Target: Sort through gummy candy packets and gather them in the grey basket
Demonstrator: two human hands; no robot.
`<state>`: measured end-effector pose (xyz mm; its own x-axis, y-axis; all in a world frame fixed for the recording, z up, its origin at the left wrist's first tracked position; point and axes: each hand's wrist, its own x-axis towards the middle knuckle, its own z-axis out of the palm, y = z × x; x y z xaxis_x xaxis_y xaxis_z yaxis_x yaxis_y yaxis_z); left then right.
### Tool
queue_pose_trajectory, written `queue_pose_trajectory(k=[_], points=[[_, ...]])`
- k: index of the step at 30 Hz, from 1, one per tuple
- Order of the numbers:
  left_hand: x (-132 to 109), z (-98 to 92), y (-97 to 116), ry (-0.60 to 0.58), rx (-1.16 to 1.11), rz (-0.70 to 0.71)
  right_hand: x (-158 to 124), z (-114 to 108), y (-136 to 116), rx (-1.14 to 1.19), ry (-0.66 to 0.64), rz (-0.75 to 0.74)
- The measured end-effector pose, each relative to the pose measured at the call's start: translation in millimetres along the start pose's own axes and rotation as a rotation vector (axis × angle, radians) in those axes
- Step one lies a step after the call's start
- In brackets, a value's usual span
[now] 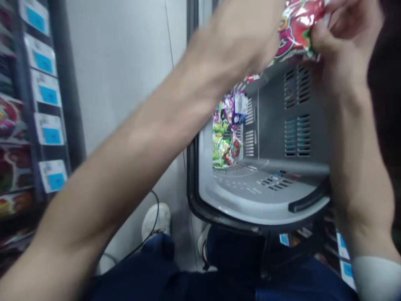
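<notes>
My right hand (343, 39) is raised at the top right, its fingers pinched on a shiny red and green snack packet (296, 31). My left hand (250, 33) is up beside it at the top centre, pressed against the same packet; its fingers are hidden behind the wrist and blurred. Below both hands a grey plastic shopping basket (275, 200) hangs tilted on its side, its black handle (308, 200) near my right forearm. Several colourful packets (227, 133) lie piled in the basket's far corner.
A shelf unit with blue and white price labels (52, 136) and red packets stands at the far left. The pale floor (125, 62) runs between it and the basket. White shoes (156, 219) and dark blue trousers show at the bottom, with a black cable by them.
</notes>
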<state>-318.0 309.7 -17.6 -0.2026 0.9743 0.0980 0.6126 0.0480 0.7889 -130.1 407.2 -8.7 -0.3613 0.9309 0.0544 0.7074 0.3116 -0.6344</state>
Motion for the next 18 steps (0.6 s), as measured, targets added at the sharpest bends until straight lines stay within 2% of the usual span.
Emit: queue_pose_trajectory(k=[1, 3, 6, 10, 13, 18], points=[[-4.5, -4.7, 6.3, 0.006, 0.095, 0.032, -0.3, -0.9, -0.4, 0.077, 0.068, -0.119], [-8.4, -8.0, 13.5, 0.062, 0.164, 0.034, -0.3, -0.7, -1.1, 0.168, 0.044, -0.142], [-2.6, -5.7, 13.5, 0.206, -0.015, 0.034, -0.3, 2.0, -2.2, 0.2, 0.028, -0.099], [6.2, -2.1, 8.4, 0.357, -0.177, 0.145, -0.2, 6.2, 0.1, 0.318, -0.042, -0.072], [5.6, -1.2, 7.7, 0.405, -0.218, 0.201, 0.4, 9.1, 3.2, 0.499, -0.102, -0.044], [0.4, -3.3, 10.8, 0.403, -0.212, 0.237, -0.6, 13.4, 5.1, 0.747, -0.07, 0.027]])
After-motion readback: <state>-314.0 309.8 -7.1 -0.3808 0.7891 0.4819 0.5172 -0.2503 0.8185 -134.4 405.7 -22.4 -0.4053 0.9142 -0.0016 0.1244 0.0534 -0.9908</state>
